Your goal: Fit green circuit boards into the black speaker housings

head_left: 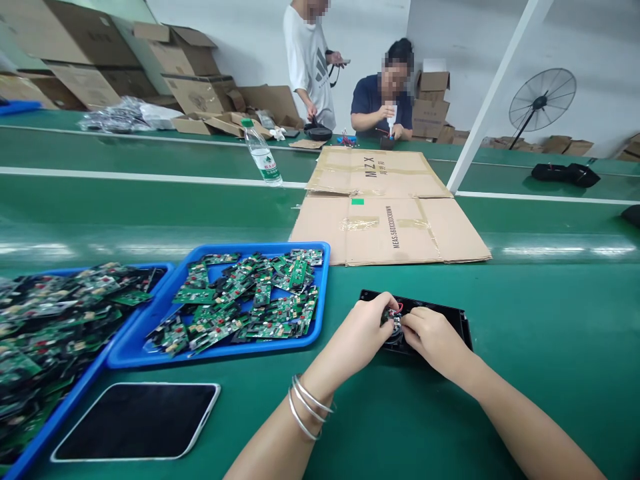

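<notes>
A shallow black plastic housing (454, 316) lies open on the green table in front of me. Inside it sits a small electronic part with a red wire (397, 319), largely covered by my fingers. My left hand (364, 328), silver bangles at the wrist, reaches in from the left with its fingers curled around this part. From the right, my right hand (434, 339) bends its fingers in a pinch at the same spot. What its fingertips grip is too small and hidden to make out.
Blue trays (320, 319) of green circuit boards (263, 293) stand to the left, a phone (137, 421) before them. Flattened cardboard (415, 230) lies ahead, a water bottle (263, 157) beyond. Two people (309, 67) work across the bench, near a fan (540, 102) and boxes.
</notes>
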Action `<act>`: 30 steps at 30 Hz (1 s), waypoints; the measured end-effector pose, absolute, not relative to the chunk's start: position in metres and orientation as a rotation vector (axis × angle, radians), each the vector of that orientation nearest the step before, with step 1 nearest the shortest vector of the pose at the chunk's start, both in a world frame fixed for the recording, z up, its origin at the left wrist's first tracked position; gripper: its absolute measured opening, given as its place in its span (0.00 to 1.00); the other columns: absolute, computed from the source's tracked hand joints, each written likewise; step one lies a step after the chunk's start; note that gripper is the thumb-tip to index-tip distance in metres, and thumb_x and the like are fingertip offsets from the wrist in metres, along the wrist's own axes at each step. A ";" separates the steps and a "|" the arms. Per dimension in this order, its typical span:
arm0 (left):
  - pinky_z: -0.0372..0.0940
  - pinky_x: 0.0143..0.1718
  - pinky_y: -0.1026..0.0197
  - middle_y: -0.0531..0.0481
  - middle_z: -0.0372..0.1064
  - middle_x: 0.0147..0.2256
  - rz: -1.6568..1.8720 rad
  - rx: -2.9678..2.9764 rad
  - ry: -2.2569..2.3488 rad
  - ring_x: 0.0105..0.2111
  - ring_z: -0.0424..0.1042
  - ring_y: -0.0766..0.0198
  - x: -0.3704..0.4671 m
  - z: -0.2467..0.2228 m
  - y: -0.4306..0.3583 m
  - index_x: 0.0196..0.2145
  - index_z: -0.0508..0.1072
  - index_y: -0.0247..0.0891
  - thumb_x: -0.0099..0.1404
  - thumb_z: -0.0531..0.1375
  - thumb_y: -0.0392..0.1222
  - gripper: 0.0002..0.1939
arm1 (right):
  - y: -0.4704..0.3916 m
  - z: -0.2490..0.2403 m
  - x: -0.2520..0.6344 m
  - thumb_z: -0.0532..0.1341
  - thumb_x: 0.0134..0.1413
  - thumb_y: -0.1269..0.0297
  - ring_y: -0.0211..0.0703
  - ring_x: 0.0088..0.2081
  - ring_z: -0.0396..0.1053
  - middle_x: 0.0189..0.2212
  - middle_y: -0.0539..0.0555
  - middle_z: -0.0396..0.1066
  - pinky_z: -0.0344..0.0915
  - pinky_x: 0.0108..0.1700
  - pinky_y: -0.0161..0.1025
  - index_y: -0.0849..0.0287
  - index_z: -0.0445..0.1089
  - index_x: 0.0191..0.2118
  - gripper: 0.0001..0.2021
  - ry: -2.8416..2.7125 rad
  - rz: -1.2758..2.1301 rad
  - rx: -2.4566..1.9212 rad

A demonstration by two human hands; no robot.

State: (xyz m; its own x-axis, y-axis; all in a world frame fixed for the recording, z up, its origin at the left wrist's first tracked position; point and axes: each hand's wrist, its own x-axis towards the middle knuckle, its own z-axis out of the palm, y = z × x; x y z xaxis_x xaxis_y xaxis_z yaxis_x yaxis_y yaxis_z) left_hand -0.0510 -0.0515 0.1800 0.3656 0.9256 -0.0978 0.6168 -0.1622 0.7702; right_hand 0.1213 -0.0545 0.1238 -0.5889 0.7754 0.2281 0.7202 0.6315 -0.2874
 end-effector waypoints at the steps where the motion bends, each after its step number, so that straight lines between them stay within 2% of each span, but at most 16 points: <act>1: 0.60 0.34 0.63 0.53 0.70 0.31 0.516 1.878 1.344 0.29 0.69 0.64 -0.051 0.180 -0.052 0.36 0.67 0.40 0.59 0.52 0.31 0.09 | -0.055 0.124 0.121 0.52 0.57 0.75 0.40 0.29 0.64 0.25 0.52 0.64 0.59 0.31 0.36 0.61 0.64 0.30 0.08 -2.530 0.223 -1.201; 13: 0.60 0.33 0.63 0.52 0.71 0.32 0.497 1.885 1.339 0.27 0.68 0.64 -0.049 0.178 -0.052 0.37 0.68 0.39 0.59 0.52 0.32 0.09 | -0.056 0.127 0.120 0.53 0.55 0.75 0.39 0.28 0.63 0.24 0.51 0.63 0.58 0.30 0.35 0.61 0.64 0.28 0.08 -2.571 0.157 -1.278; 21: 0.60 0.34 0.64 0.51 0.71 0.36 0.472 1.923 1.316 0.35 0.70 0.61 -0.046 0.176 -0.054 0.38 0.67 0.40 0.58 0.52 0.29 0.12 | -0.058 0.126 0.117 0.55 0.52 0.78 0.40 0.28 0.63 0.24 0.51 0.64 0.58 0.30 0.36 0.61 0.65 0.28 0.07 -2.623 0.037 -1.286; 30: 0.60 0.34 0.63 0.51 0.71 0.34 0.480 1.996 1.301 0.35 0.70 0.60 -0.040 0.173 -0.057 0.40 0.67 0.41 0.59 0.52 0.29 0.13 | -0.064 0.120 0.112 0.55 0.52 0.80 0.41 0.27 0.63 0.24 0.52 0.65 0.56 0.28 0.38 0.61 0.66 0.28 0.08 -2.566 -0.096 -1.343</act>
State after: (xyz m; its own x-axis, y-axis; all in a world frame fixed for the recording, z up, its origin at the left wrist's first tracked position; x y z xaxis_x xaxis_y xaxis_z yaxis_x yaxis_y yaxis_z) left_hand -0.0403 -0.0575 0.1730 0.4280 0.9015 -0.0644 0.6435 -0.2539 0.7221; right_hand 0.1117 -0.0644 0.1201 -0.5471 0.8007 0.2439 0.8168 0.5745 -0.0538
